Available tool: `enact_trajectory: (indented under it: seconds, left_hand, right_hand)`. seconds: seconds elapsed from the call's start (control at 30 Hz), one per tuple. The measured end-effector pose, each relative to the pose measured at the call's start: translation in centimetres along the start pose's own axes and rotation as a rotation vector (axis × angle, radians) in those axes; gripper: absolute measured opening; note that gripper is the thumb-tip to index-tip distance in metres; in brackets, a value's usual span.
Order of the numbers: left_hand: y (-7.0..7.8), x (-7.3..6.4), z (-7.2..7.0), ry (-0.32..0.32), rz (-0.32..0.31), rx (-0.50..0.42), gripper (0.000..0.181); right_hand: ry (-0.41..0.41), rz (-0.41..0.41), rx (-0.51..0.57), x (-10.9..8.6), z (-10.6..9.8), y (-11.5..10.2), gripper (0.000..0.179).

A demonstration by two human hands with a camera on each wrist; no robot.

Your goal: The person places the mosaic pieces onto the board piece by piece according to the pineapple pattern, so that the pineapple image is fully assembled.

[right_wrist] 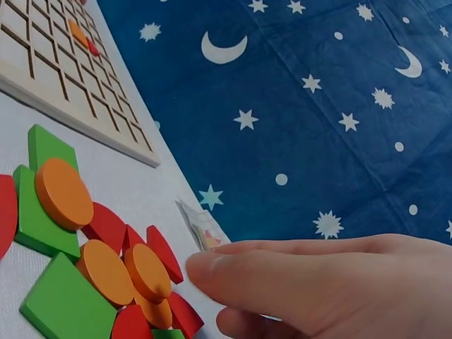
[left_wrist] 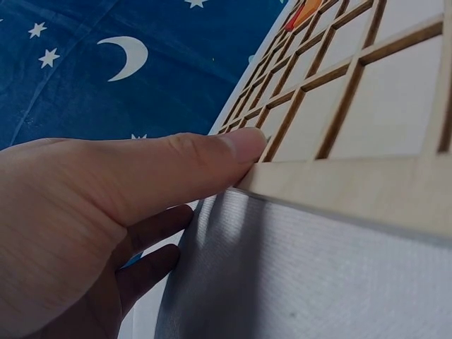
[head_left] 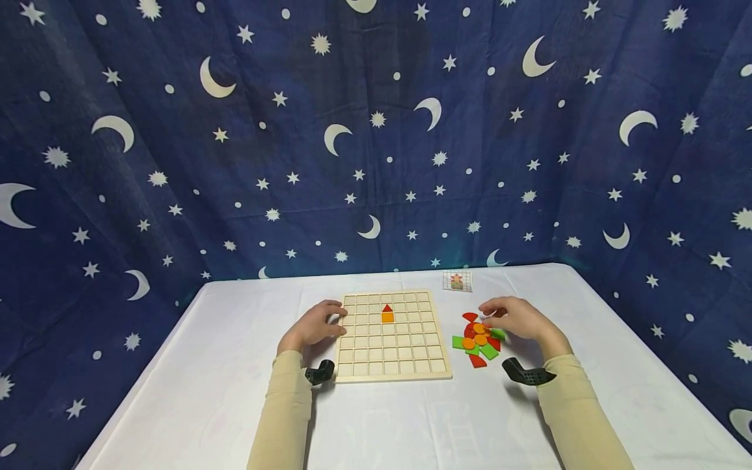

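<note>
On the white table lies a wooden grid board (head_left: 388, 365), with a red triangle (head_left: 387, 308) directly above an orange square (head_left: 388, 317) in its cells. My left hand (head_left: 317, 324) is at the board's left side, fingers loosely bent. In the left wrist view the thumb (left_wrist: 205, 159) rests on the frame of the board. To the board's right is a loose pile of green rectangles (right_wrist: 67, 300), orange discs (right_wrist: 65, 192) and red curved-edged pieces (right_wrist: 164, 253). Over the far right part of the pile hovers my right hand (head_left: 519, 318), with no piece visible between its fingers.
A small card (head_left: 457, 281) with a coloured figure on a grid stands behind the pile. A dark blue curtain (head_left: 376, 143) with moons and stars hangs along the table's back edge and sides. Each sleeve has a black wrist camera (head_left: 320, 373) near the cuff.
</note>
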State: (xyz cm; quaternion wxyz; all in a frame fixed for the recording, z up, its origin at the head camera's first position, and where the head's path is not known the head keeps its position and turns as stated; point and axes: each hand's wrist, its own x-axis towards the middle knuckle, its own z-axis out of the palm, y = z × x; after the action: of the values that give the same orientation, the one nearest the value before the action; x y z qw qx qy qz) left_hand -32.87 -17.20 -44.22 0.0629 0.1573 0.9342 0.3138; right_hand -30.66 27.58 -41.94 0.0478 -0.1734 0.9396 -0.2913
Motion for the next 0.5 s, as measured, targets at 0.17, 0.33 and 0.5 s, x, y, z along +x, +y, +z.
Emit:
enact_trajectory:
  seconds: [0.17,0.33,0.5]
  left_hand:
    - [0.0,0.0,0.0,0.0,0.001,0.006,0.043]
    - [0.0,0.0,0.0,0.003,0.013,0.012,0.042]
    - [0.0,0.1,0.0,0.003,0.018,0.008,0.042]
  right_hand:
    - [-0.049,-0.035,0.013,0.1,0.4,0.5,0.031]
    - [-0.062,-0.028,0.011,0.2,1.0,0.3,0.027]
    - [-0.059,-0.006,0.0,0.4,1.4,0.1,0.02]
